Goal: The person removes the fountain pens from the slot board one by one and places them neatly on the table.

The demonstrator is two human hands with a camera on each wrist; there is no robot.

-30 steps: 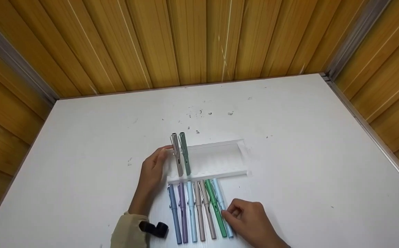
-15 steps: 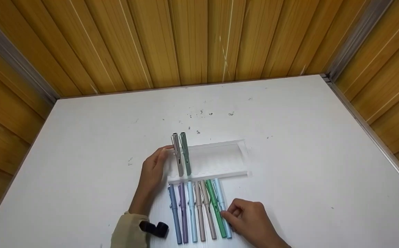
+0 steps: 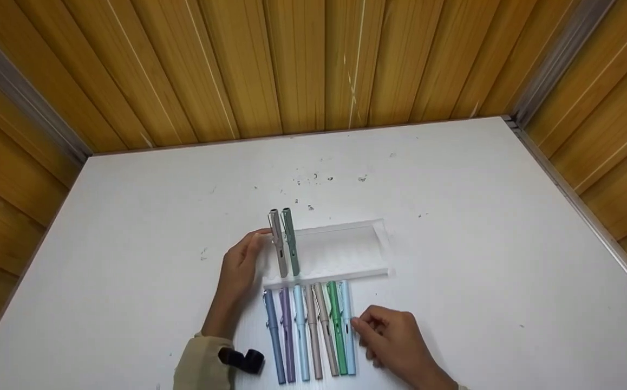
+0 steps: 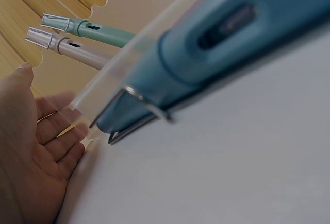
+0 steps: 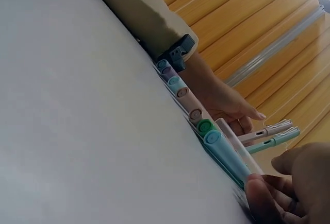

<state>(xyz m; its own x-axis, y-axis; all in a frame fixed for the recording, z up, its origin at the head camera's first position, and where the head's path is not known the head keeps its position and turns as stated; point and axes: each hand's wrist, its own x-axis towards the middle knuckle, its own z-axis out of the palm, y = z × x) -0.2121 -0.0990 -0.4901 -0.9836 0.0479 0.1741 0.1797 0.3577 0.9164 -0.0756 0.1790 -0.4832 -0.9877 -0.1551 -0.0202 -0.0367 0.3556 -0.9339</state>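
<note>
In the head view a clear plastic pen stand (image 3: 340, 252) is on the table, two capped pens in its left slots: a grey-beige pen (image 3: 278, 244) and a dark green pen (image 3: 290, 242). My left hand (image 3: 240, 268) holds the stand's left side, thumb at the edge and fingers behind the panel in the left wrist view. In front lies a row of several pens, from a blue pen (image 3: 274, 336) and a purple pen (image 3: 287, 336) to a bright green pen (image 3: 337, 327) and a light blue pen (image 3: 348, 341). My right hand's (image 3: 394, 338) fingertips touch that light blue pen's right side.
A white table (image 3: 481, 244) with small dark marks carries everything. Yellow wood-look panels (image 3: 302, 65) stand behind and at both sides. A black device (image 3: 243, 360) sits on the left sleeve, next to the pen row.
The rightmost light blue pen and the bright green pen have swung straighter, their near ends shifting left. My right hand has moved slightly forward along the light blue pen. The left hand stays put.
</note>
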